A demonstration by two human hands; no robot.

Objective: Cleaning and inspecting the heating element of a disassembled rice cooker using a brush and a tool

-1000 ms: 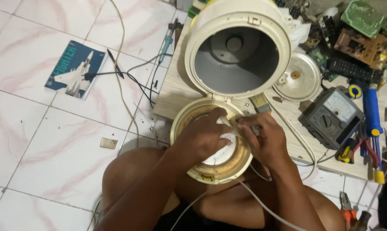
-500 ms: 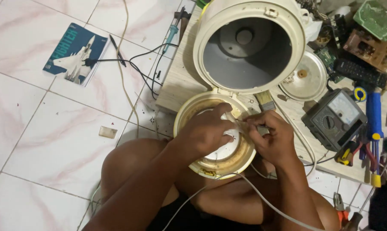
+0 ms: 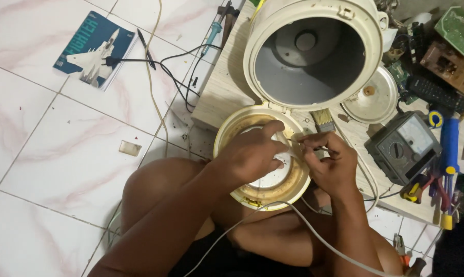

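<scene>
So this is a cream rice cooker (image 3: 314,56) lying open on a low wooden board (image 3: 221,92), with the empty pot body on the far side and its round lid (image 3: 262,154) flipped toward the near side, inner face up, hanging off the board's near edge over the person's lap. The whole thing's long axis runs far to near, with the hinge in the middle and the lid pointing back at the person. The left hand (image 3: 252,154) sits on top of the lid's centre with its fingers curled in around a small whitish piece (image 3: 283,141), and it hides most of the pale middle plate. The right hand (image 3: 332,164) is just right of it, at the lid's right rim, fingertips pinched narrow on something thin. I honestly can't make out what, it's too small and half covered by the fingers. A white cord (image 3: 293,215) trails from under the lid toward the near edge, across the legs, and gets cut off at the bottom. To the right are a grey analog meter (image 3: 403,146), a small paintbrush (image 3: 323,120) and a round metal plate (image 3: 370,100). On the tiles far left lies a booklet with a jet on the cover (image 3: 93,48).
</scene>
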